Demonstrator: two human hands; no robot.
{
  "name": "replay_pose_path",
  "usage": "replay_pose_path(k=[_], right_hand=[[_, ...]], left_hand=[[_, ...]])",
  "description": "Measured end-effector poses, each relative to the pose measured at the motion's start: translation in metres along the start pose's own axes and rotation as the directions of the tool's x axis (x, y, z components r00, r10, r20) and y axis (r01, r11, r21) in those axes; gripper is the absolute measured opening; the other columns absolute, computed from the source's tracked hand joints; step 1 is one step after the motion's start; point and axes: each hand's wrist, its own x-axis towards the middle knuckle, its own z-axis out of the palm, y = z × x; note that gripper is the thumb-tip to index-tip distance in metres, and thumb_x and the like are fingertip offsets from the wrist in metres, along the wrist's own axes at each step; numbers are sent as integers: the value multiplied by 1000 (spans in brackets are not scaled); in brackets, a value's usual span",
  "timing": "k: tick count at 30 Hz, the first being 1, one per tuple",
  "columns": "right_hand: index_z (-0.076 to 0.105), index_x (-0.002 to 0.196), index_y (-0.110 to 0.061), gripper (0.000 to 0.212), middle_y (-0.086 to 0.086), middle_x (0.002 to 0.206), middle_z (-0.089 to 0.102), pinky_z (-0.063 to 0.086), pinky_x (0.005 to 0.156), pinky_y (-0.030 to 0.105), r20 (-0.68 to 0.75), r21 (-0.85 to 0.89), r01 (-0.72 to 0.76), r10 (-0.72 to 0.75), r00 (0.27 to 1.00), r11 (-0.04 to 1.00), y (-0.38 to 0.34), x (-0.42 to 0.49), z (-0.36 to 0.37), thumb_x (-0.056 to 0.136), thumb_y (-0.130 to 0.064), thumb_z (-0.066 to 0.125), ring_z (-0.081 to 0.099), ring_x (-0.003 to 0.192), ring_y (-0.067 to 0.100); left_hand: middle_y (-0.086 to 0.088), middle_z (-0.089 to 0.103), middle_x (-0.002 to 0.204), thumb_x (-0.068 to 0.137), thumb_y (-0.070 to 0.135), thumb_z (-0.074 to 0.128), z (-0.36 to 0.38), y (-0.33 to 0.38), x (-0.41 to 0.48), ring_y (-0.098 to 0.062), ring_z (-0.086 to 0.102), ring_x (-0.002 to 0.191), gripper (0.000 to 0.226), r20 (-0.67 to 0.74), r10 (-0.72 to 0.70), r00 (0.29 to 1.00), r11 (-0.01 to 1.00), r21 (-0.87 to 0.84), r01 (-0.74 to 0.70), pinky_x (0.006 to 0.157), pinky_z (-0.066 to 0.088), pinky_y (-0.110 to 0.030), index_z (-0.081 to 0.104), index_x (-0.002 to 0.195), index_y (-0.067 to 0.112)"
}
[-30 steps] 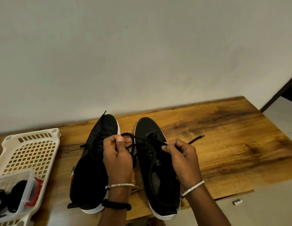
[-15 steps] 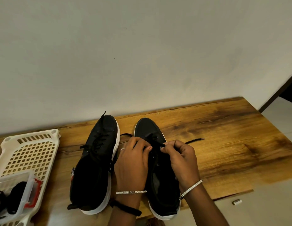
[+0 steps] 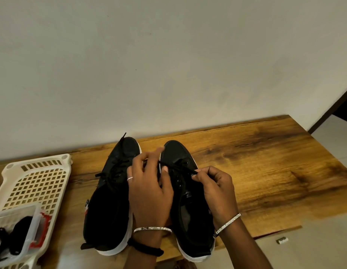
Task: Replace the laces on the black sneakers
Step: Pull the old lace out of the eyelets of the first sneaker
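Two black sneakers with white soles stand side by side on the wooden table [image 3: 265,171], toes toward the wall. The left sneaker [image 3: 108,200] has a black lace through its eyelets. My right hand [image 3: 217,193] rests over the right sneaker [image 3: 190,216] and pinches the end of a black lace [image 3: 178,167] that runs taut across that shoe's upper eyelets. My left hand [image 3: 149,193] is between the two shoes, fingers blurred and spread near the lace's left end. I cannot see whether it holds the lace.
A white perforated plastic basket [image 3: 35,179] sits at the table's left end, with a clear box [image 3: 31,228] of black items in it. The wall runs right behind the shoes. A small white object [image 3: 281,240] lies on the floor past the table's front edge.
The loose lace end that lay on the table right of the right sneaker is gone from there. My left hand moved from the shoe's middle toward its left side. My right hand stayed put.
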Motion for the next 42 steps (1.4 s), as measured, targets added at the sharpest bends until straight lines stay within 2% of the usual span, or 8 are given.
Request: replay_pose_path(k=[7,11,15,20,24,28,32,42], right_hand=[[74,69,-19,6,7,80,74,57,83,59,19,-18,2,-2,1000,1000,0,0,1,71,-24,70,71,85,35],[74,70,-19,6,8,80,73,56,82,61,18,-9,7,-7,1000,1000,2,2,-1,72,-23,70,69,86,40],[74,71,-18,15,5,78,75,56,86,60,15,10,22,-22,1000,1000,5,4,-3,81,-8,69,71,86,35],[74,71,-17,13,10,80,73,55,79,62,10,41,12,-13,1000,999,6,4,-2,80,-10,69,66,88,50],[74,71,-17,7,12,81,73,56,81,63,15,41,-2,2,1000,999,6,4,-2,76,-15,71,68,87,47],[75,74,-21,4,12,81,71,59,77,54,23,-18,35,-34,999,999,3,2,-1,74,-17,74,68,83,39],[73,91,-33,22,-7,78,67,53,61,26,77,-204,234,-223,972,950,-5,0,-2,83,-12,77,66,70,15],[76,102,-28,17,-18,97,72,57,78,32,111,-278,406,-390,914,871,-7,2,4,96,-17,65,68,96,5]], left_hand=[[13,63,104,86,33,66,13,-7,-8,-17,50,104,4,160,131,978,950,262,-170,78,41,-39,67,90,34],[16,61,88,102,25,47,11,-1,-5,0,52,83,12,8,-99,995,994,-43,99,76,32,-27,52,93,32],[2,69,81,107,20,39,2,1,11,-14,67,77,18,67,-555,829,584,-678,446,75,50,-33,52,96,25],[1,59,69,108,17,35,-14,9,20,-14,60,60,20,172,-667,725,214,-888,408,65,49,-30,50,95,19],[1,61,92,105,13,42,-10,9,15,-7,62,72,16,-6,-620,784,502,-772,391,71,47,-30,52,110,25],[-6,40,140,89,4,64,-3,7,3,-18,50,121,38,-186,-149,971,986,-102,132,91,47,-29,61,125,16],[-5,47,134,82,24,69,-5,14,-2,-27,50,117,20,-69,0,998,999,46,3,88,47,-39,69,102,21],[15,48,81,72,44,57,-9,-1,-13,-7,52,70,27,333,82,939,994,43,-102,58,46,-25,50,94,29]])
